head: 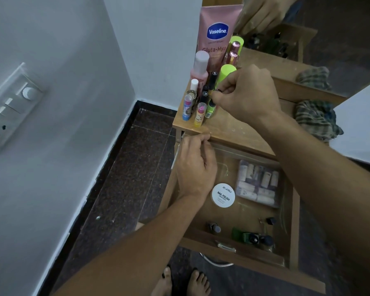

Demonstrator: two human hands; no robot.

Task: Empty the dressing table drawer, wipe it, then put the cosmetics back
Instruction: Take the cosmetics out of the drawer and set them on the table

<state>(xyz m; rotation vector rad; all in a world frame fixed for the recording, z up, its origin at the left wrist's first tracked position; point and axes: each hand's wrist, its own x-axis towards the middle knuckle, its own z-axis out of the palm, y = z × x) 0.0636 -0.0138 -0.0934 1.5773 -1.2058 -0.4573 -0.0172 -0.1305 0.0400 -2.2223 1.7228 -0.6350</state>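
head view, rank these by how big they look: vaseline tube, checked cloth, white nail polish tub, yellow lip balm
1. vaseline tube, though it is partly hidden and stands farthest back
2. checked cloth, not far behind the tube
3. white nail polish tub
4. yellow lip balm

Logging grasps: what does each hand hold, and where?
Right hand pinches the small green bottle by its cap. Left hand is curled at the tabletop edge; any hold cannot be told.
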